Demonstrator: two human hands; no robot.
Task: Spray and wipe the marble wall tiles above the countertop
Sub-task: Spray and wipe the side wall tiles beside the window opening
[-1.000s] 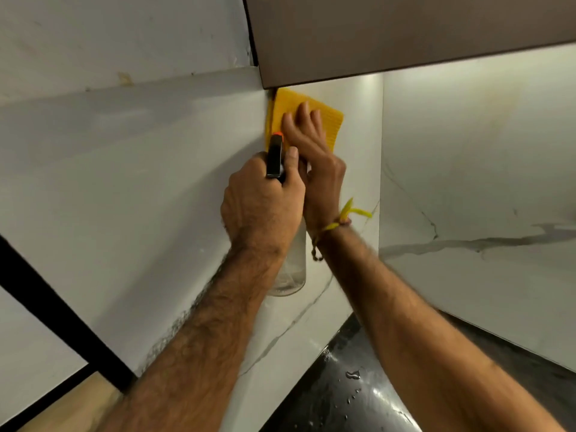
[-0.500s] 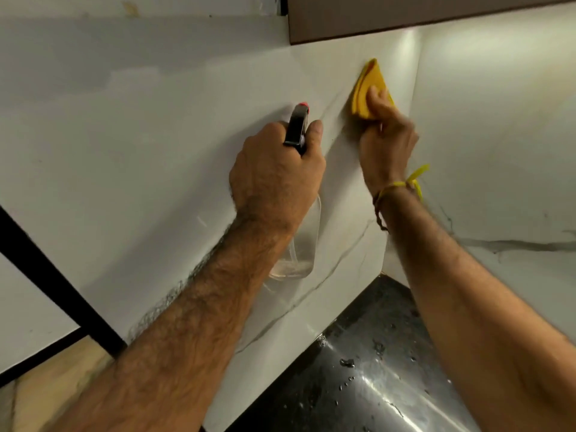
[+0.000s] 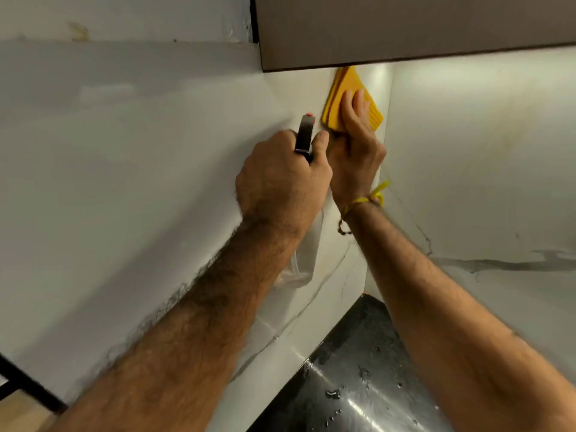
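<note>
My left hand [image 3: 282,182] grips a clear spray bottle [image 3: 304,257] by its black trigger head [image 3: 304,135], nozzle pointing up at the white marble wall tiles [image 3: 140,182]. My right hand [image 3: 355,145] presses a folded yellow cloth [image 3: 349,95] flat against the tile, fingers straight on it. The cloth sits high in the corner, just under the brown cabinet. The lower edge of the cloth is hidden by my right hand.
A brown upper cabinet [image 3: 405,29] overhangs the corner. The right wall tile [image 3: 483,182] has grey veins. A wet black countertop [image 3: 352,385] lies below. A black frame bar [image 3: 25,388] crosses the lower left.
My right hand has slid the cloth up the tile to the cabinet's underside and its fingers have flattened on it. My left hand still holds the bottle close beside it.
</note>
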